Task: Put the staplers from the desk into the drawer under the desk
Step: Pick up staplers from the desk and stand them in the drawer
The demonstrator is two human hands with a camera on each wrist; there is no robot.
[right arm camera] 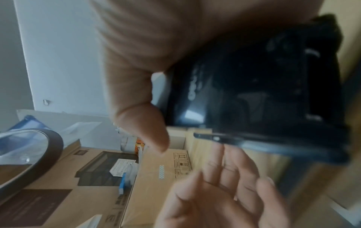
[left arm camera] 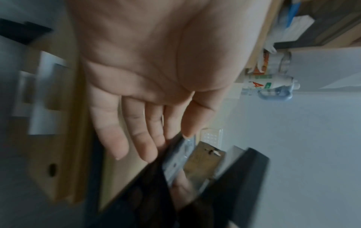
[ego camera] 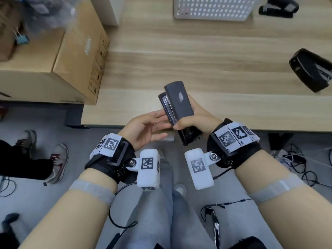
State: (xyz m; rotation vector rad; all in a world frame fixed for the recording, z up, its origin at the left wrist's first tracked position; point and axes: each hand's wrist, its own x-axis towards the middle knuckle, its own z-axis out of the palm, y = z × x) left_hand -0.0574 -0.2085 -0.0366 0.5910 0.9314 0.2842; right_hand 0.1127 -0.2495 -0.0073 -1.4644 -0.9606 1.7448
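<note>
I count three staplers: my right hand (ego camera: 195, 121) grips one black stapler (ego camera: 178, 103) above the bench (ego camera: 179, 56) edge, left hand (ego camera: 143, 130) flat-fingered touching it, two staplers (ego camera: 310, 71) at two o'clock.

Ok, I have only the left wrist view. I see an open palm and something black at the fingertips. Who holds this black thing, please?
Observer: The right hand grips it. It is a black stapler, held at the front edge of the desk.
Operator: And do other staplers lie on the desk?
Observer: Yes, two. A second stapler lies near the right edge, and a third stapler lies at the back, right of a white basket.
</note>
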